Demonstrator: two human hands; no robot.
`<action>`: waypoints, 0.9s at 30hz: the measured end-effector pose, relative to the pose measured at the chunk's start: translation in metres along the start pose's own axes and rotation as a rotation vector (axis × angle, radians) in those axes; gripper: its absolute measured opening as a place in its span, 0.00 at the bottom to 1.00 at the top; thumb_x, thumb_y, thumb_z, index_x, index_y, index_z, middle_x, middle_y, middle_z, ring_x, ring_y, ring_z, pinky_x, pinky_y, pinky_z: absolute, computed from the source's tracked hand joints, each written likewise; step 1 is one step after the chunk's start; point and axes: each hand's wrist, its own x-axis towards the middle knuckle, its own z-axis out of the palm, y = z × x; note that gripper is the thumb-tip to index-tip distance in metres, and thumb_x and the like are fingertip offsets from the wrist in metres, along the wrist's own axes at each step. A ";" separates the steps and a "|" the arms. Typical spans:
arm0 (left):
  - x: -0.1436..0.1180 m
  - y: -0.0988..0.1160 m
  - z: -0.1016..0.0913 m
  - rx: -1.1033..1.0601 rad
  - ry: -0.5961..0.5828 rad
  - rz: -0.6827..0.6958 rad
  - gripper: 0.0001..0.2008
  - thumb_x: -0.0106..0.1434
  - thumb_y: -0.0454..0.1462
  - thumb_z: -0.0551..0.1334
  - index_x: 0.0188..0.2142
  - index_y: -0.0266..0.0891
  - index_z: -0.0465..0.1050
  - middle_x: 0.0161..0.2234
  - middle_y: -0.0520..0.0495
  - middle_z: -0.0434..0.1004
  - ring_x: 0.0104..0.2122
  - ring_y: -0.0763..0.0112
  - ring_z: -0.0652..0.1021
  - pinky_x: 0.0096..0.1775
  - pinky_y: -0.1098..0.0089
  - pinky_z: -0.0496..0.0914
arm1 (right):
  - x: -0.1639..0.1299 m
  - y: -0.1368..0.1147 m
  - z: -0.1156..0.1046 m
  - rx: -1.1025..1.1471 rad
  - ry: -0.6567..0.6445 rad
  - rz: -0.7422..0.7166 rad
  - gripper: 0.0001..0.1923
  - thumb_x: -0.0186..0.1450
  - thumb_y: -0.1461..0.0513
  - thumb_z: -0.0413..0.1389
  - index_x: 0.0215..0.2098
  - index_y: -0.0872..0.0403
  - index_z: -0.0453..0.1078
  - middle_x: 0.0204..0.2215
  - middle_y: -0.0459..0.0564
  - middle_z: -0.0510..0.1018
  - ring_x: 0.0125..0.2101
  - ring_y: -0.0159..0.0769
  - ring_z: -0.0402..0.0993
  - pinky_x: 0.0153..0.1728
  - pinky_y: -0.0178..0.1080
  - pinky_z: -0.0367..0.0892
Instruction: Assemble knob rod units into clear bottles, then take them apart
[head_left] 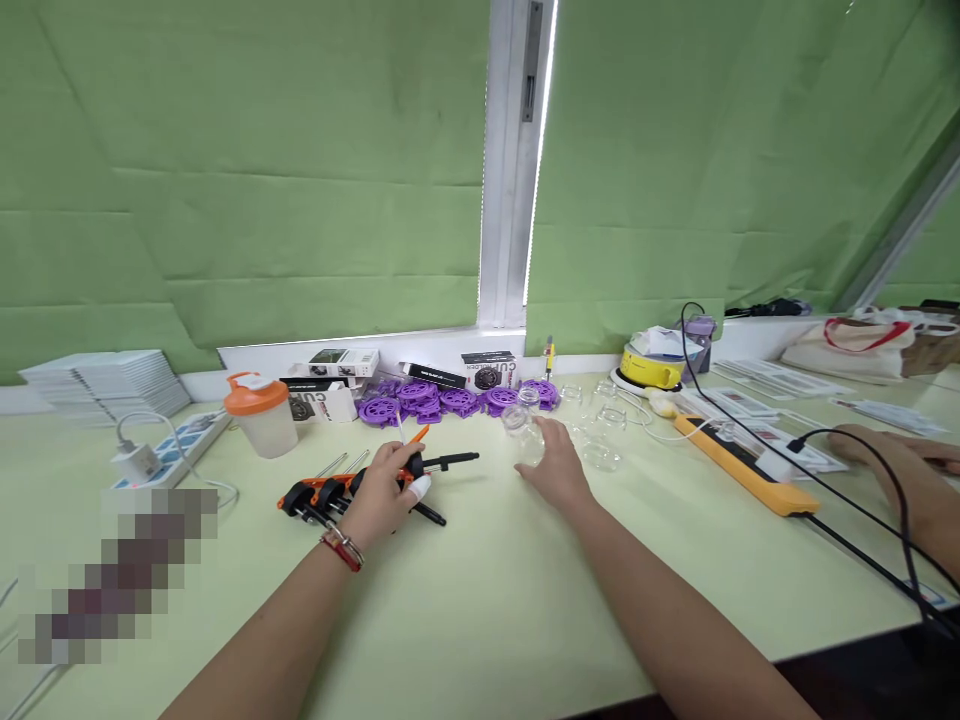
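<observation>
My left hand [382, 495], with a white wrap on its thumb, is closed around a black round-collared piece [414, 464] with a black rod pointing right. Beneath and beside it lie several similar black pieces [300, 497] with metal rods, on an orange strip [285, 497]. What the left fingertips cover is partly hidden. My right hand [556, 468] curves around a small clear jar [529, 442], thumb at the near side and fingers at the far side. Just right of that hand stand several more clear jars [602, 455].
Purple openwork discs [420, 400] and cup holder boxes [491, 373] line the back. An orange-lidded shaker cup [262, 420] and a power strip [180, 445] stand left. At right lie an orange-black power strip [739, 465] with cables, a yellow container [651, 370] and another person's hand [874, 465].
</observation>
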 end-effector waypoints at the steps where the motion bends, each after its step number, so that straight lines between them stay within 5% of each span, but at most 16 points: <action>1: 0.000 0.001 -0.006 -0.090 0.022 -0.030 0.22 0.57 0.43 0.60 0.51 0.42 0.66 0.43 0.44 0.66 0.39 0.64 0.73 0.43 0.60 0.69 | -0.001 -0.004 -0.001 -0.040 -0.019 -0.068 0.38 0.51 0.64 0.61 0.58 0.51 0.56 0.56 0.56 0.60 0.56 0.48 0.59 0.54 0.48 0.60; 7: -0.009 -0.005 -0.027 -0.498 -0.030 -0.236 0.26 0.52 0.44 0.66 0.49 0.41 0.63 0.33 0.50 0.70 0.32 0.68 0.75 0.34 0.65 0.71 | -0.005 -0.019 0.001 -0.245 -0.096 -0.367 0.38 0.50 0.73 0.55 0.59 0.53 0.58 0.57 0.59 0.60 0.59 0.50 0.52 0.56 0.52 0.54; 16: -0.017 -0.015 -0.020 -0.448 0.014 -0.135 0.23 0.49 0.41 0.68 0.45 0.41 0.68 0.42 0.44 0.68 0.40 0.64 0.75 0.44 0.59 0.70 | -0.019 -0.037 0.008 -0.218 -0.101 -0.530 0.32 0.51 0.71 0.54 0.55 0.55 0.60 0.57 0.57 0.62 0.58 0.50 0.53 0.57 0.53 0.52; 27: -0.023 -0.010 -0.013 -0.617 -0.102 -0.186 0.28 0.51 0.41 0.68 0.51 0.40 0.66 0.45 0.41 0.73 0.43 0.61 0.75 0.48 0.56 0.68 | -0.030 -0.055 0.001 -0.127 -0.119 -0.624 0.29 0.53 0.68 0.57 0.53 0.53 0.62 0.57 0.56 0.63 0.57 0.50 0.55 0.56 0.53 0.52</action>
